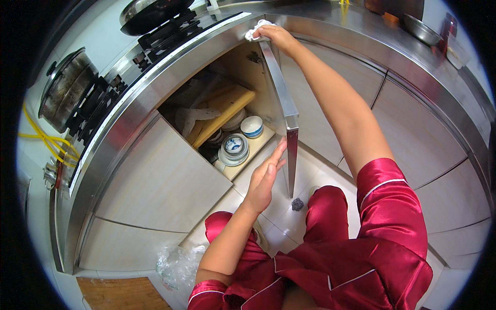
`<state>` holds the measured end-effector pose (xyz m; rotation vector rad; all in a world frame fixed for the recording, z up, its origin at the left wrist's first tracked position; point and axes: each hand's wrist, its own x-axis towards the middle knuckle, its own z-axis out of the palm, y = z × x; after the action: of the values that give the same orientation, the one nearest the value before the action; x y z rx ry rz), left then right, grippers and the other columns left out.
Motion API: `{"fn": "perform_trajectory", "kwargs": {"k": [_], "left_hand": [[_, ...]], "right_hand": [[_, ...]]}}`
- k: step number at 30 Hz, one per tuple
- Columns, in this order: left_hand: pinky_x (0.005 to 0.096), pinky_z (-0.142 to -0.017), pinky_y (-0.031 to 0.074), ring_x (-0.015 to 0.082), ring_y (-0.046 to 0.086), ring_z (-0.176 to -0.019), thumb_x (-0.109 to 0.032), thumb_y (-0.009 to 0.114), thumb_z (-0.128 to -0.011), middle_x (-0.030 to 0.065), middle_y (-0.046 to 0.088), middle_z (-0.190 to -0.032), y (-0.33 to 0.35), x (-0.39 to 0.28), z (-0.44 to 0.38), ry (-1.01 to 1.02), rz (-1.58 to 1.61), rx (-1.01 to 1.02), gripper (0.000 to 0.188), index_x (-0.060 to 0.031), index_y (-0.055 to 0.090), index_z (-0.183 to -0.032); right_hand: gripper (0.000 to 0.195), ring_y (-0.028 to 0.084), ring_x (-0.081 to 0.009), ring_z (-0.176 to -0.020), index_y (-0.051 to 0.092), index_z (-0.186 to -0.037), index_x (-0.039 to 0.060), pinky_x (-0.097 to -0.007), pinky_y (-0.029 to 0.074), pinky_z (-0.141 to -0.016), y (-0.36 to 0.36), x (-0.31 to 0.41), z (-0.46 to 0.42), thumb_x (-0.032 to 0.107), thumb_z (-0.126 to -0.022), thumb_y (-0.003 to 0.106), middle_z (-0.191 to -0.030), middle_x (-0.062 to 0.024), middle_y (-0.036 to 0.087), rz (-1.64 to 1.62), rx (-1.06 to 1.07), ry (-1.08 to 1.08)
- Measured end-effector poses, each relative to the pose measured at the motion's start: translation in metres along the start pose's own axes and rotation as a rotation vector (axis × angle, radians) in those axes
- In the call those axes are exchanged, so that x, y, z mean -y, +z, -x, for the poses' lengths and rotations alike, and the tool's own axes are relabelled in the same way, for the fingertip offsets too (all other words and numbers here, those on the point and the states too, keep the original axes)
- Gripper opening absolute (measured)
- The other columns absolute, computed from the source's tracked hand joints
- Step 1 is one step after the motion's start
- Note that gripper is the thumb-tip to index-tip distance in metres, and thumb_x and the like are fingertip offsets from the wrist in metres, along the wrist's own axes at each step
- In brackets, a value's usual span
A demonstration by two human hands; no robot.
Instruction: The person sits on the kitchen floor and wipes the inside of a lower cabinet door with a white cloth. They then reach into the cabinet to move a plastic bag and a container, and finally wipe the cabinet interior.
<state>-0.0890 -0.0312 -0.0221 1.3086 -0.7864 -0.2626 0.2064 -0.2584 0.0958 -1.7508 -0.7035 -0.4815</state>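
My right hand [282,38] is closed on a crumpled white cloth [252,34]. The cloth lies against the steel counter edge, just above the hinged end of a cabinet door [283,95]. That door stands swung out, its metal-trimmed edge facing up at me. My left hand [263,182] is empty, with straight fingers laid against or close to the door's inner face near its free end. Behind the door, the cabinet shows a yellow wooden shelf [228,116]. Beneath the shelf sit a blue-banded bowl [252,127] and stacked dishes [233,153].
A gas stove [170,33] carries a wok [153,15] and a lidded pot [68,91]. A yellow hose [46,141] hangs at left. A dark scouring pad [297,204] and a clear plastic bag [176,267] lie on the floor. A metal bowl [422,30] stands on the right counter.
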Motion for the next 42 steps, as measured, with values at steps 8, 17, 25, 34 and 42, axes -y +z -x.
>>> {"fn": "perform_trajectory", "kwargs": {"k": [8,17,25,34,42], "left_hand": [[0.0397,-0.107,0.024,0.024,0.021,-0.136,-0.039,0.021,-0.098,0.0103,0.02,-0.148,0.001,-0.004,-0.001,-0.006,-0.044,0.033,0.059,0.0019,0.023,-0.14],[0.039,-0.106,0.024,0.0226,0.02,-0.136,-0.039,0.025,-0.098,0.0075,0.018,-0.149,0.015,-0.007,-0.016,-0.063,-0.043,0.117,0.056,-0.0043,0.024,-0.141],[0.034,-0.093,0.039,0.023,0.05,-0.112,-0.034,0.045,-0.094,0.0147,0.051,-0.127,0.026,0.007,-0.031,-0.175,-0.387,0.381,0.045,0.002,0.05,-0.12],[0.0293,-0.094,0.039,0.019,0.053,-0.11,-0.023,0.05,-0.093,0.0137,0.056,-0.121,-0.005,-0.016,0.024,-0.285,-0.506,0.335,0.044,0.0031,0.044,-0.128],[0.0304,-0.094,0.04,0.0217,0.053,-0.112,-0.02,0.052,-0.091,0.0161,0.056,-0.121,-0.062,-0.018,0.107,-0.49,-0.436,0.106,0.045,0.0041,0.043,-0.128]], "right_hand": [[0.032,0.054,-0.0151,-0.081,0.065,-0.091,0.0067,-0.0296,0.041,-0.074,0.008,0.075,0.059,0.029,-0.092,0.043,-0.089,-0.004,0.061,-0.574,0.149,0.051],[0.027,0.058,-0.0205,-0.097,0.051,-0.115,0.006,-0.0382,0.047,-0.084,-0.004,0.182,0.152,0.018,-0.09,0.05,-0.107,-0.0088,0.059,-0.861,-0.246,0.163],[0.042,0.054,-0.0165,-0.094,0.038,-0.127,0.0082,-0.0352,0.044,-0.076,0.094,0.202,0.13,0.009,-0.087,0.051,-0.112,-0.0079,0.054,-0.74,-0.625,0.267],[0.051,0.046,-0.0246,-0.116,0.035,-0.134,0.0043,-0.0316,0.037,-0.095,0.092,0.023,-0.016,0.006,-0.084,0.047,-0.128,-0.0147,0.047,-0.272,-1.003,0.214],[0.035,0.06,-0.0321,-0.089,0.058,-0.116,0.0085,-0.0361,0.045,-0.081,0.115,0.028,-0.007,0.018,-0.082,0.053,-0.102,-0.0209,0.062,0.141,-0.884,0.184]]}}
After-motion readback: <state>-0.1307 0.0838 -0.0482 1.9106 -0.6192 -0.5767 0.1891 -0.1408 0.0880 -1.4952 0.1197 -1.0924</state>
